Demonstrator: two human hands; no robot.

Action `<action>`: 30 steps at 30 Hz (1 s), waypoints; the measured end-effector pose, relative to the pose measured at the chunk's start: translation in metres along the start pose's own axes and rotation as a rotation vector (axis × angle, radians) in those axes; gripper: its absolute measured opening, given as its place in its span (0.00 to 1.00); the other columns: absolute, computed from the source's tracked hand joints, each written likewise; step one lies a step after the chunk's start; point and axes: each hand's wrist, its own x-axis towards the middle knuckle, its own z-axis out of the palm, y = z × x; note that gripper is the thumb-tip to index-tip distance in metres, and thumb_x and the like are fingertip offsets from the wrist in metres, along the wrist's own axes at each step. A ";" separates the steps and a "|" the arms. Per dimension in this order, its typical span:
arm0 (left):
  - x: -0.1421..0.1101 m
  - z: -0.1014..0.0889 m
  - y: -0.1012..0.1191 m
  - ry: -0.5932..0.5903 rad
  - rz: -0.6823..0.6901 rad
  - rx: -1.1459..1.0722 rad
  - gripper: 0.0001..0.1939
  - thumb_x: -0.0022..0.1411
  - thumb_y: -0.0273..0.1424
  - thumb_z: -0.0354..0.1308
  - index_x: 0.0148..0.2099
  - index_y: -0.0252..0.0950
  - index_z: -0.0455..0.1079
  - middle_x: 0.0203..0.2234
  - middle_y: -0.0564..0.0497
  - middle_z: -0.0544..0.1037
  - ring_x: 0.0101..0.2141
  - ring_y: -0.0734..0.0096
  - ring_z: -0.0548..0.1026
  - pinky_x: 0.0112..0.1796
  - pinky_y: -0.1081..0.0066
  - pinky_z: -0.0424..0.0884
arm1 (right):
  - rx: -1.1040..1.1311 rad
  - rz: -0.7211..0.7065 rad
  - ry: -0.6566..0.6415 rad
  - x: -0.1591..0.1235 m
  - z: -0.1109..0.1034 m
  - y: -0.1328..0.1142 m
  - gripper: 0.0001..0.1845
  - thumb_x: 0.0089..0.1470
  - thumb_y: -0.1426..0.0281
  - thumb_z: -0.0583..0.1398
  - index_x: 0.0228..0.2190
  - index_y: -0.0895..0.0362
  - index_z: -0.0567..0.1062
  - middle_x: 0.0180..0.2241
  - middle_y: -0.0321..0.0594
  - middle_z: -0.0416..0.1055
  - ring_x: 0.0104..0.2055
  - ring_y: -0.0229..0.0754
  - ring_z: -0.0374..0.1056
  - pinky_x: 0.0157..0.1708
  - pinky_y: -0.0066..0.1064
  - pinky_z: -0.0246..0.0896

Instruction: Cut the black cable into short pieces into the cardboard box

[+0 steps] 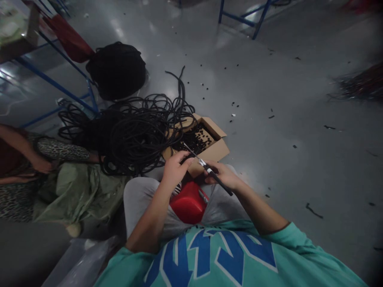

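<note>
I sit on a red stool (188,206) over a grey floor. My left hand (175,168) is closed in a pinch on the end of a black cable (188,158). My right hand (223,175) grips a pair of scissors (206,166) with black handles; its blades point up-left toward the cable end. Just beyond both hands stands an open cardboard box (214,148) holding several small black cut pieces. A big tangle of black cable (140,131) lies left of the box and spills over its rim.
Another person (26,159) in a patterned garment sits at the left with a green sack (80,191). A black bundle (116,69) and blue metal frame legs (60,85) stand behind. Black scraps dot the floor at right.
</note>
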 end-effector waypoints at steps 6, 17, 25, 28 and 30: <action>0.000 -0.002 0.004 -0.124 -0.099 -0.111 0.08 0.50 0.34 0.55 0.29 0.34 0.70 0.10 0.57 0.64 0.15 0.78 0.63 0.21 0.75 0.60 | -0.103 -0.055 -0.005 0.005 -0.003 0.002 0.36 0.31 0.72 0.64 0.48 0.56 0.68 0.40 0.39 0.69 0.43 0.46 0.63 0.45 0.37 0.54; 0.015 0.006 -0.018 -0.234 -0.256 -0.516 0.16 0.47 0.41 0.58 0.23 0.32 0.62 0.16 0.56 0.65 0.11 0.87 0.55 0.14 0.78 0.46 | -0.098 -0.007 0.047 0.012 0.001 0.019 0.25 0.33 0.74 0.59 0.40 0.58 0.74 0.27 0.33 0.70 0.29 0.37 0.63 0.32 0.28 0.58; 0.023 0.015 -0.037 -0.014 -0.030 -0.113 0.08 0.46 0.31 0.57 0.31 0.34 0.65 0.23 0.55 0.70 0.26 0.77 0.67 0.30 0.75 0.63 | -0.138 0.050 0.056 0.027 -0.007 0.029 0.27 0.33 0.73 0.60 0.42 0.57 0.73 0.28 0.36 0.70 0.30 0.39 0.64 0.31 0.29 0.59; 0.022 0.012 -0.035 -0.053 -0.015 -0.016 0.07 0.50 0.32 0.53 0.32 0.35 0.68 0.20 0.55 0.70 0.24 0.75 0.67 0.30 0.74 0.62 | -0.102 0.053 -0.004 0.027 -0.009 0.022 0.29 0.33 0.73 0.61 0.44 0.58 0.71 0.29 0.37 0.70 0.31 0.39 0.64 0.35 0.31 0.59; 0.022 0.009 -0.031 -0.083 -0.007 -0.010 0.09 0.49 0.32 0.53 0.33 0.35 0.70 0.20 0.54 0.71 0.24 0.74 0.68 0.29 0.74 0.62 | -0.099 0.039 -0.022 0.028 -0.010 0.018 0.31 0.32 0.73 0.62 0.44 0.58 0.70 0.31 0.38 0.70 0.34 0.40 0.63 0.38 0.32 0.58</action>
